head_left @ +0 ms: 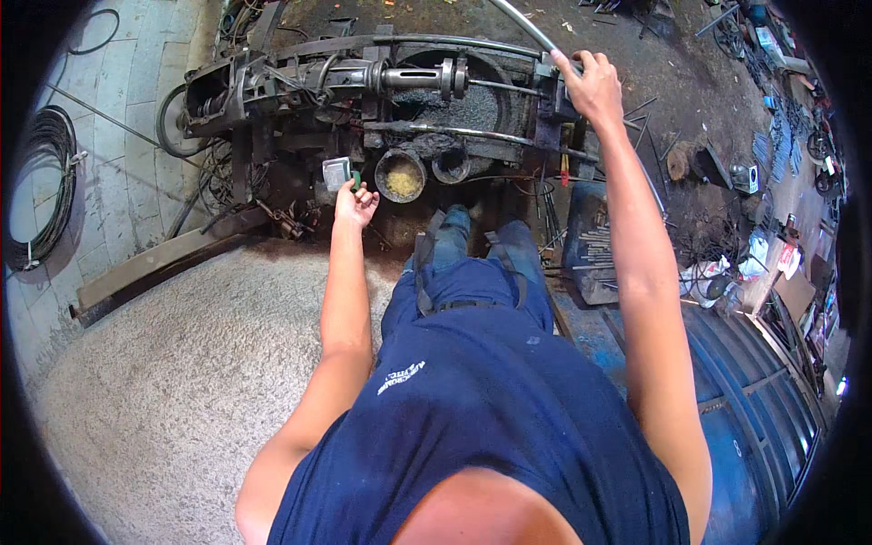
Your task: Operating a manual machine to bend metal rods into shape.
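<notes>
My left hand (357, 207) is at the lower edge of a small grey switch box (336, 171) with a green part on its side; the thumb touches the box and the fingers curl in beside it. My right hand (592, 89) is raised at the right end of the machine (400, 77), its fingers bent around the end of a long metal rod (522, 20). That rod slants up and out of view. Between the hands, the machine carries a slotted metal shaft and long round rails (454, 132).
Below the machine stand a round container (400, 177) of yellowish material and a smaller dark one (451, 166). A cable coil (45, 182) hangs at left, above a beam (163, 263). Metal scraps and tools clutter the right, near a blue ribbed panel (740, 409).
</notes>
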Demonstrator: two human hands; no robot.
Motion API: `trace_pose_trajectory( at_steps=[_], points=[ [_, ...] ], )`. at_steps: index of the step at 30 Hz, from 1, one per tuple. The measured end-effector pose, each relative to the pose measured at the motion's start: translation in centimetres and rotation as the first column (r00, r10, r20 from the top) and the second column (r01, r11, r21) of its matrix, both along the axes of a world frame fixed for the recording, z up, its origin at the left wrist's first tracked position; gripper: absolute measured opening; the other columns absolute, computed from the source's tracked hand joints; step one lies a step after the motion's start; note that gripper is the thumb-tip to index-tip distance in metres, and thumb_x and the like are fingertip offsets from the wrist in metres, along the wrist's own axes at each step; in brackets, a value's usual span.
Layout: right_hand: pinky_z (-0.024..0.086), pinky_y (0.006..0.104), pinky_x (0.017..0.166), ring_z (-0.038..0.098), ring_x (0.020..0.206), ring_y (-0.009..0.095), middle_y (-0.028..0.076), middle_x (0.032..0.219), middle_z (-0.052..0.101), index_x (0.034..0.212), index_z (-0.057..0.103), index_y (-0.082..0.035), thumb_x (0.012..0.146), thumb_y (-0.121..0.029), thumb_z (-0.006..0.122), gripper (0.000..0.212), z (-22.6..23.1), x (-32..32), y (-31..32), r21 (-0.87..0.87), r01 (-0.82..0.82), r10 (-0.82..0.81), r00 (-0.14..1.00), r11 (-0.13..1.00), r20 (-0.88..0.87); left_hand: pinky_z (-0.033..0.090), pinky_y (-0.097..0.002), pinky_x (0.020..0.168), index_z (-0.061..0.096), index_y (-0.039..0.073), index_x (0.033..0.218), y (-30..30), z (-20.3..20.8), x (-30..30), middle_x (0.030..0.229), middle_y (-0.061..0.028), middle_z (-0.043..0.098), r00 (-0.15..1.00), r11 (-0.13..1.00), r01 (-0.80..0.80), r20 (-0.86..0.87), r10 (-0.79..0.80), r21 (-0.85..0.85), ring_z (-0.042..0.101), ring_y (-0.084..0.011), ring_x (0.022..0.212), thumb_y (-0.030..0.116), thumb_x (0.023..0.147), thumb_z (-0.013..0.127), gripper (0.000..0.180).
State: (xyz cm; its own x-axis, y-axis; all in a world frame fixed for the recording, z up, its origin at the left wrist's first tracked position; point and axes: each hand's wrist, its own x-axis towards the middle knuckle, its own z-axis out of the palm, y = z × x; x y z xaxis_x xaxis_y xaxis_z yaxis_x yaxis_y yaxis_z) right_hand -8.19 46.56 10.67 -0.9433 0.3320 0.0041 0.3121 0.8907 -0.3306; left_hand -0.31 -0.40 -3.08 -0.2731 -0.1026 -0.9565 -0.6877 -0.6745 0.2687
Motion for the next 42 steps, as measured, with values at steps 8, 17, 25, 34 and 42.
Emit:
trace_pose_trajectory(
  at_steps=[8, 17, 25, 34, 42],
  points=[
    [0.045, 0.0481, 0.092, 0.057, 0.107, 0.037, 0.020, 0.108, 0.061, 0.113, 0.065, -0.003, 0.086, -0.066, 0.049, 0.071, 0.1, 0.1, -0.2, -0.001, -0.014, 0.014, 1.000, 1.000, -0.015, 0.046, -0.0324, 0.069, 0.051, 0.003, 0.083, -0.4, -0.5, 0.2, 0.052, 0.0030, 0.026, 1.000, 1.000, -0.011, -0.015, 0.011, 0.016, 0.028, -0.0130, 0.043, 0.029, 0.096, 0.047, 0.030],
    [0.044, 0.0485, 0.094, 0.056, 0.109, 0.038, 0.021, 0.111, 0.060, 0.116, 0.064, -0.003, 0.087, -0.066, 0.048, 0.071, -0.2, 0.0, 0.2, -0.021, -0.008, 0.008, 1.000, 1.000, -0.012, 0.045, -0.0324, 0.068, 0.051, 0.004, 0.085, -0.2, -0.9, 0.2, 0.051, 0.0031, 0.024, 1.000, 0.999, 0.001, -0.002, -0.001, 0.033, 0.025, -0.0132, 0.043, 0.032, 0.097, 0.045, 0.031],
    [0.044, 0.0487, 0.095, 0.056, 0.111, 0.039, 0.022, 0.112, 0.060, 0.117, 0.064, -0.003, 0.087, -0.067, 0.046, 0.072, -0.3, -0.1, -0.1, -0.029, 0.010, -0.011, 0.999, 1.000, -0.030, 0.045, -0.0326, 0.067, 0.051, 0.004, 0.085, -0.3, -1.0, 0.2, 0.050, 0.0033, 0.023, 1.000, 0.998, 0.019, -0.005, -0.019, 0.056, 0.024, -0.0133, 0.042, 0.032, 0.098, 0.044, 0.032],
    [0.043, 0.0497, 0.095, 0.055, 0.112, 0.039, 0.022, 0.115, 0.060, 0.117, 0.063, -0.002, 0.087, -0.068, 0.045, 0.075, -0.9, -0.1, 0.4, -0.056, 0.028, -0.030, 0.999, 0.998, -0.036, 0.045, -0.0338, 0.067, 0.052, 0.003, 0.085, -0.4, -1.3, 0.1, 0.050, 0.0025, 0.023, 0.998, 0.998, 0.048, 0.035, -0.049, 0.029, 0.024, -0.0137, 0.042, 0.033, 0.097, 0.044, 0.033],
    [0.043, 0.0495, 0.096, 0.055, 0.113, 0.039, 0.022, 0.116, 0.060, 0.117, 0.063, -0.003, 0.087, -0.068, 0.045, 0.075, -0.6, -0.2, -0.1, -0.076, 0.028, -0.031, 0.999, 0.997, -0.043, 0.045, -0.0334, 0.068, 0.053, 0.003, 0.087, -0.6, -1.7, 0.2, 0.050, 0.0022, 0.024, 0.998, 0.998, 0.054, 0.037, -0.055, 0.044, 0.024, -0.0140, 0.042, 0.031, 0.096, 0.046, 0.031]
  ],
)
